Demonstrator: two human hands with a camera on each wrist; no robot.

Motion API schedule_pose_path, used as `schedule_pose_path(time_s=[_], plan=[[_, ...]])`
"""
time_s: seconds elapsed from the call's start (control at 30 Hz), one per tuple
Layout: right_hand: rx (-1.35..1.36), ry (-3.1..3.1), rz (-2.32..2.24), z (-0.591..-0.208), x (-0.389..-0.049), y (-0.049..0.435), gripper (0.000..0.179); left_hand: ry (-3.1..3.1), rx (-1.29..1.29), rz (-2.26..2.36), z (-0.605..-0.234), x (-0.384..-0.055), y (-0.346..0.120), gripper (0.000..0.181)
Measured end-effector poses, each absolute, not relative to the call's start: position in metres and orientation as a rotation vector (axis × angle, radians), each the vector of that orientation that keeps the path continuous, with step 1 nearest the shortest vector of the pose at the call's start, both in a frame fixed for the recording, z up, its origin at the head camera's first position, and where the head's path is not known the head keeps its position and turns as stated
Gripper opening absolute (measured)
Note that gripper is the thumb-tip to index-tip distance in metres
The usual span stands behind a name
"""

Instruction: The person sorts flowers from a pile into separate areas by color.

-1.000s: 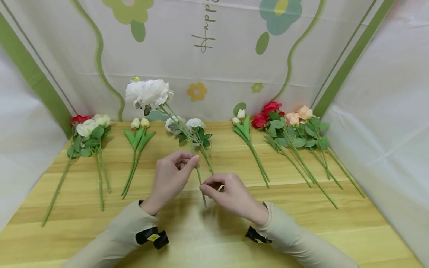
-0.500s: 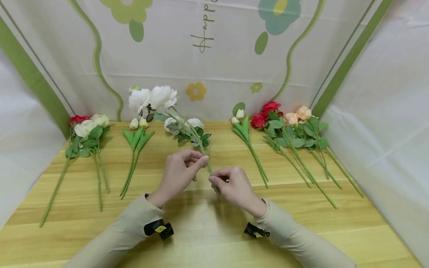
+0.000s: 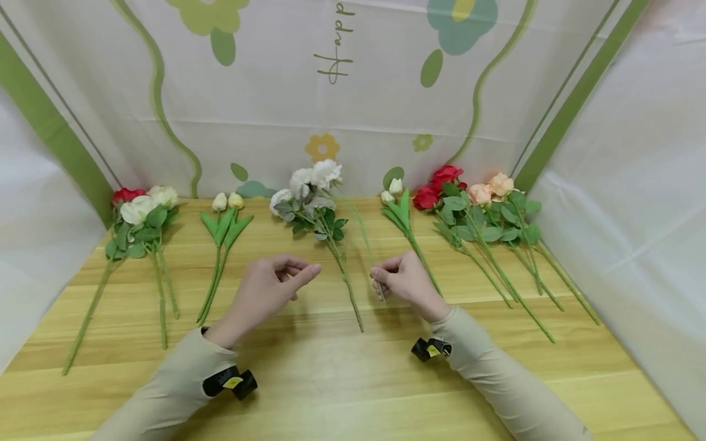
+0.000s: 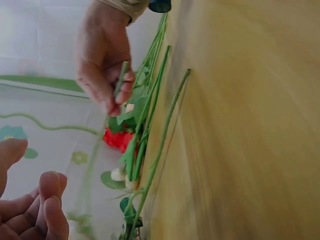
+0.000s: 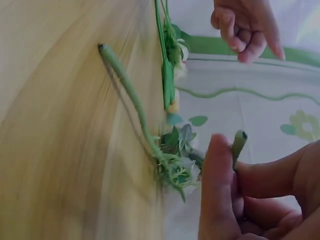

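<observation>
Slim green artificial stem (image 3: 365,237), top blurred, slants just right of centre, pinched by the right hand (image 3: 407,283); a fingertip grip could let it twist. Leafy white artificial flower (image 3: 336,233), lying just left, could snag it. Left hand (image 3: 267,293), left of centre, relaxed, holds nothing.

"What's behind the wooden table (image 3: 342,380)?"
"A pale cloth (image 3: 380,104) printed with an orange flower (image 3: 313,147), a blue flower (image 3: 463,40) and sideways lettering (image 3: 334,59)."
"Its sides?"
"Green bands (image 3: 583,95), one down each."
</observation>
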State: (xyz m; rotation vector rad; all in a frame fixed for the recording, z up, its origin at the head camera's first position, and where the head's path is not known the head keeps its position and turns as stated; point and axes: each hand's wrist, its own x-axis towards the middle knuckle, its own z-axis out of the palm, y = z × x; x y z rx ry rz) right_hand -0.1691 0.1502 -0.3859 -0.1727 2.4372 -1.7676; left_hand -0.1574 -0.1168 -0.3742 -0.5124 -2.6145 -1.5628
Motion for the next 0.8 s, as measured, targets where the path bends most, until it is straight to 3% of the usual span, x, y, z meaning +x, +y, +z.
schedule_pose_path(time_s=[0.33, 0.6, 0.8], plan=[[-0.077, 2.438, -1.383, -0.3936, -0.1768, 0.1535, 0.013, -2.627, -0.561, -1.507, -0.3708, -0.1584, -0.1208, 0.035], [-0.154, 2.514, -1.172, -0.3958, -0.1762, 0.1527, 0.009, -2.688, -0.569, -1.477, -0.3677, -0.1571, -0.1226, 0.037], [-0.263, 2.548, -1.104, -0.3952, -0.1757, 0.1565, 0.025, -2.732, -0.571, -1.453, -0.3666, -0.1579, -0.1237, 0.036]])
